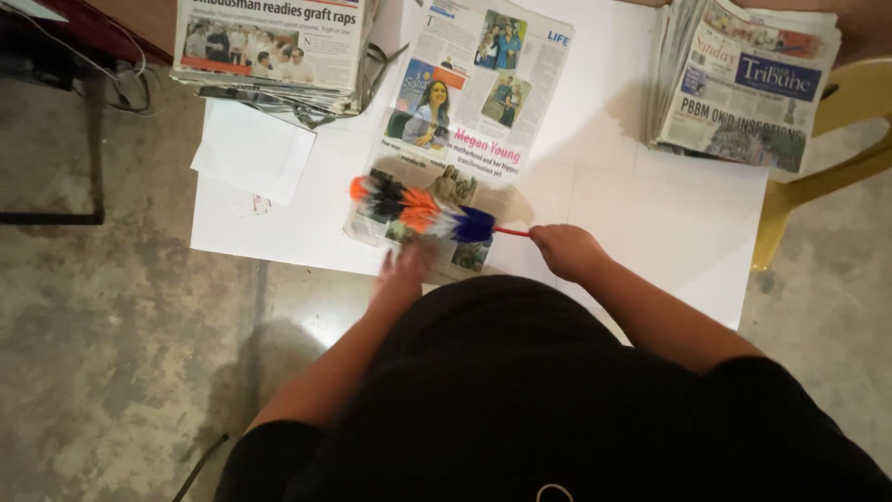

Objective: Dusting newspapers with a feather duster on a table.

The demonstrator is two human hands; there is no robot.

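Nearest the camera, the person's black shirt (520,390) fills the lower middle of the view, with both bare forearms reaching up toward the white worktop (650,214).

The right hand (567,251), just right of centre, has its grip closed around the thin red handle (511,231) of a feather duster (423,209). The duster runs from the fist toward 9 o'clock, its blue, white, orange and black feathers lying over the lower part of an open newspaper page (474,102).

The left hand (401,274) sits at about 7 o'clock from the duster head, at the near edge of the worktop and the bottom edge of the page. It is blurred, fingers pointing toward 12 o'clock and seemingly flat; whether its grip holds anything cannot be told.

The newspaper page lies flat in the middle of the worktop, stretching from the hands toward 12 o'clock, with colour photographs on it.

At 10 o'clock from the duster, a loose white sheet (253,149) hangs partly over the left edge of the worktop. Beyond it, at 11 o'clock, is a stack of folded newspapers (269,46).

At 2 o'clock, on the far right corner, rests a second stack of newspapers (743,79). Just past it, a yellow plastic chair (836,139) stands beside the worktop.

Grey concrete floor (111,353) spreads to the left and right.
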